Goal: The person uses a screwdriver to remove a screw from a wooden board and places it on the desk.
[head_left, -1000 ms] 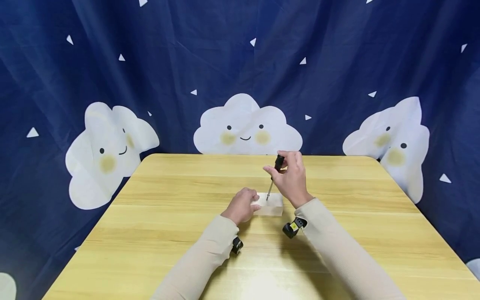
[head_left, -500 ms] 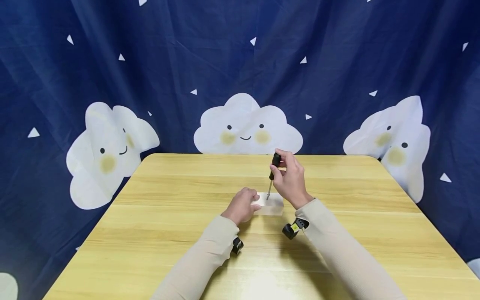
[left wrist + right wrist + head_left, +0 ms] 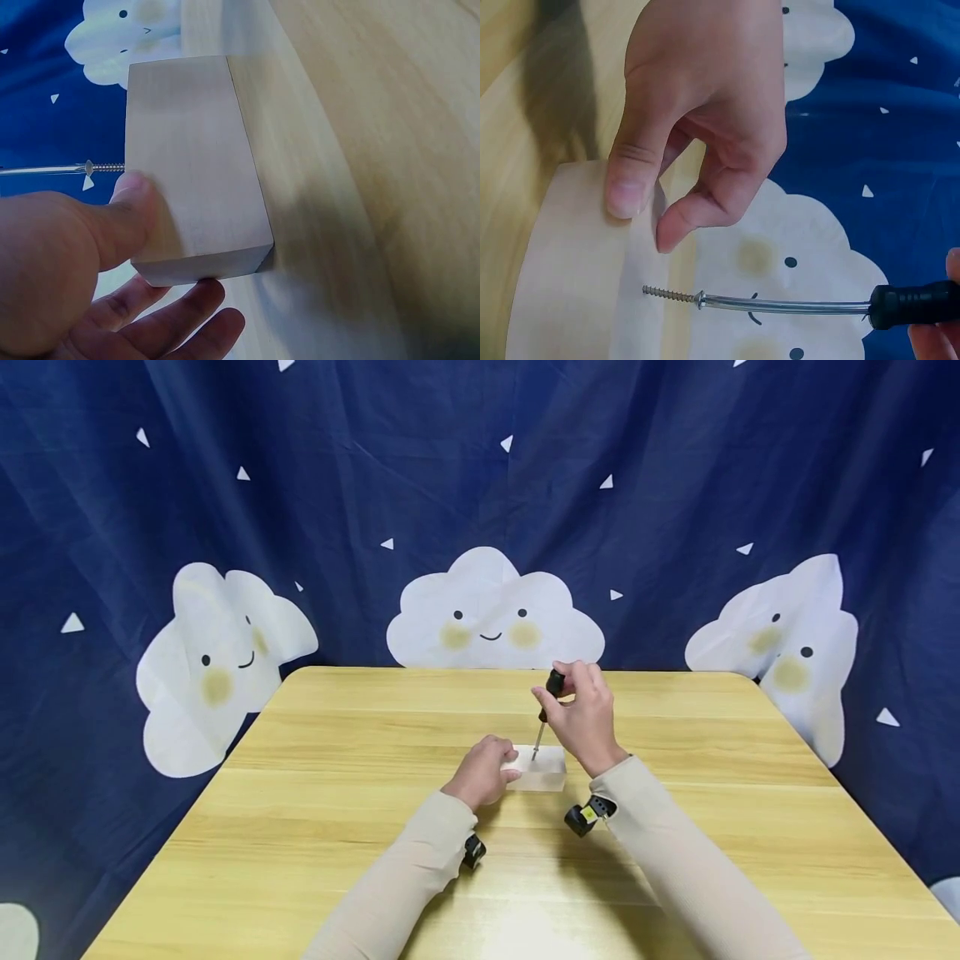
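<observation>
A pale wooden block [image 3: 552, 770] lies on the table, its left end held by my left hand [image 3: 482, 770]. In the left wrist view, the thumb presses the near face of the block while other fingers curl at its end. My right hand [image 3: 587, 720] grips the black handle of a screwdriver [image 3: 795, 306] from above, fingertips around the grip. The slightly tilted metal shaft runs down to the head of a threaded screw [image 3: 672, 295]. The screw stands up from the block's top face, with much of its thread showing.
The light wood-grain table [image 3: 315, 827] stretches around both hands. Behind it hangs a dark blue curtain [image 3: 450, 460] with white clouds and small triangles. A black wrist camera [image 3: 581, 820] sits under the right cuff, another [image 3: 474, 852] under the left.
The right thumb and fingers have rolled on the screwdriver handle, thumb drawn in half a second ago and pushed out again now. My left hand and the block have stayed in place.
</observation>
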Demonstrator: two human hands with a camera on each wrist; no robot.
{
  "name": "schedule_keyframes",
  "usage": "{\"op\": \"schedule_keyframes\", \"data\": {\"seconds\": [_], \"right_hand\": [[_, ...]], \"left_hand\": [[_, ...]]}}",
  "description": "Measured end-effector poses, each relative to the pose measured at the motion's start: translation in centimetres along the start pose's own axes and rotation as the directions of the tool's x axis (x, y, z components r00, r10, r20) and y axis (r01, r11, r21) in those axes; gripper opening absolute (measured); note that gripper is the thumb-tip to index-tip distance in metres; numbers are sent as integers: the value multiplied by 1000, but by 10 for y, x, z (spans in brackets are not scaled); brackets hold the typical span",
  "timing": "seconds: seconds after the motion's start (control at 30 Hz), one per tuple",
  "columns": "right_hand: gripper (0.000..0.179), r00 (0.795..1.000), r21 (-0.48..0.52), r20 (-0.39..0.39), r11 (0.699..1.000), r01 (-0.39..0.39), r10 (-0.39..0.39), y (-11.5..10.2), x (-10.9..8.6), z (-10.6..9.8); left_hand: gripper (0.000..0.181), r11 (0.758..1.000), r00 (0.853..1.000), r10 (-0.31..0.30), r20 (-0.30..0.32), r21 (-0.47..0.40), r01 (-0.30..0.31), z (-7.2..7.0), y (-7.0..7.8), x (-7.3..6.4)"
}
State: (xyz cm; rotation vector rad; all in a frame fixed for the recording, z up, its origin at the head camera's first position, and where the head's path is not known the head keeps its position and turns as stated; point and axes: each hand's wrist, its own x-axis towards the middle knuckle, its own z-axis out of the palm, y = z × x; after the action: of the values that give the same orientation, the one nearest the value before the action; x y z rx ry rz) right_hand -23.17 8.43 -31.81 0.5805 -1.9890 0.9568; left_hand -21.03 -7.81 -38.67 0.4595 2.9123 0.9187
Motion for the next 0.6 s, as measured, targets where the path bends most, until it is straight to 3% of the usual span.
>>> {"op": "schedule_keyframes", "data": {"seconds": [0.13, 0.43, 0.6], "right_hand": [[40, 999, 56, 24, 998, -23, 21, 0, 1, -2], [38, 985, 242, 166, 966, -93, 53, 6, 3, -7], [46, 994, 195, 105, 979, -61, 41, 10, 4, -5]], "left_hand": [[25, 1000, 1000, -6, -3, 7, 6, 1, 0, 1], [27, 1000, 1000, -29, 13, -6, 29, 0, 1, 0], [25, 1000, 1000, -9, 5, 5, 9, 1, 0, 0]]}}
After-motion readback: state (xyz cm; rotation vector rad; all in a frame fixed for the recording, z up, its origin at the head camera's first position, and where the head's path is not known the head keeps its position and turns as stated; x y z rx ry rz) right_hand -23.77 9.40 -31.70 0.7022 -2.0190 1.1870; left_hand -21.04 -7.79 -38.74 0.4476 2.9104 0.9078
